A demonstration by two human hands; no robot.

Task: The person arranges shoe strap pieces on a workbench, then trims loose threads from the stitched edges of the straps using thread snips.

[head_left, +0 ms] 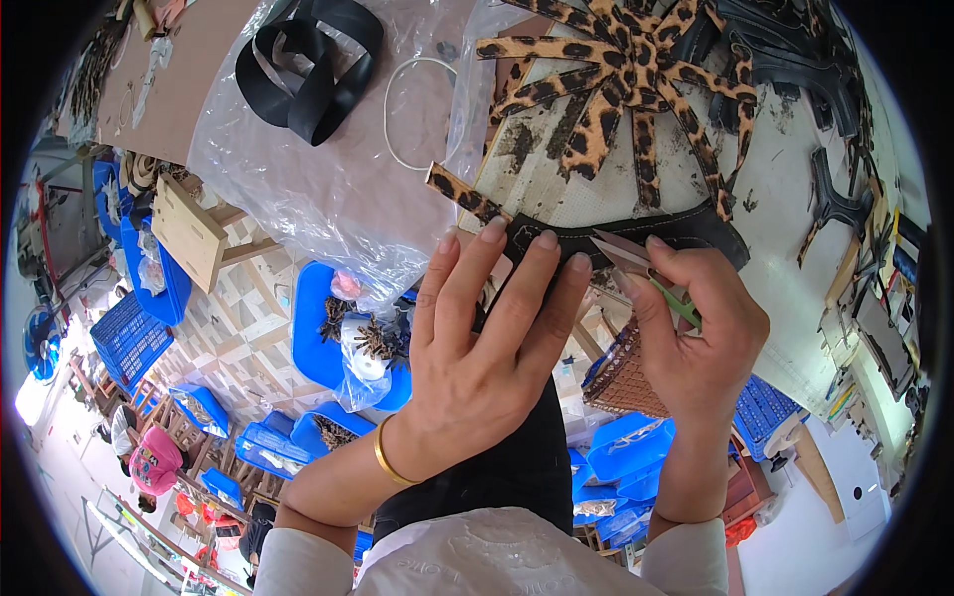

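Observation:
A curved black strap piece (pixel 686 230) with pale stitching lies along the near edge of the work board, leopard-print material (pixel 467 194) showing at its left end. My left hand (pixel 487 328) rests on it, fingers stretched out and spread, the tips pressing the piece down. My right hand (pixel 701 328) is closed around small thread snips (pixel 683 304) with a green handle. Their pointed silver blades lie over the black piece, just right of my left fingertips. Beyond both hands, a pile of leopard-print straps (pixel 636 70) is spread on the stained pale board (pixel 537 194).
Clear plastic sheeting (pixel 298 199) covers the table's left part, with a coil of black ribbon (pixel 308 70) and a thin white ring (pixel 390 119) on it. More black strap pieces (pixel 795 60) lie far right. Blue bins (pixel 316 308) stand below the table. A person in pink (pixel 157 460) sits far left.

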